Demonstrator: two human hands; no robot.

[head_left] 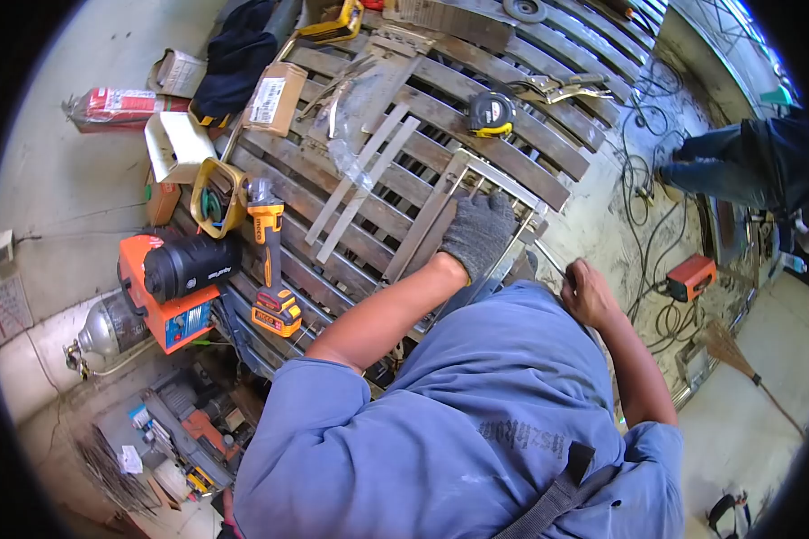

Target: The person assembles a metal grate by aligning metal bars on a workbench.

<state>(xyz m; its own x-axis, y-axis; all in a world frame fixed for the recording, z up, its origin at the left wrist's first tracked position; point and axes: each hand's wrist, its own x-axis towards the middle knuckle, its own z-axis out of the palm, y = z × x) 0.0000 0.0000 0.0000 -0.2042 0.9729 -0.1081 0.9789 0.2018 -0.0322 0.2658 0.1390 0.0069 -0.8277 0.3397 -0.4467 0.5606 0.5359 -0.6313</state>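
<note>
My left hand, in a dark grey knit glove, presses down on a rectangular metal frame at the near edge of the slatted table. Its fingers curl over the frame's bars. My right hand is bare and closed round one end of a thin metal rod. The rod's far end meets the frame's right side, close by my waist. Two flat metal strips lie side by side on the slats, left of the frame. A tape measure sits beyond it.
To the left are an angle grinder, a yellow container, a cardboard box and an orange machine. Locking pliers lie at the far side. Cables run over the right floor near another person's legs and a broom.
</note>
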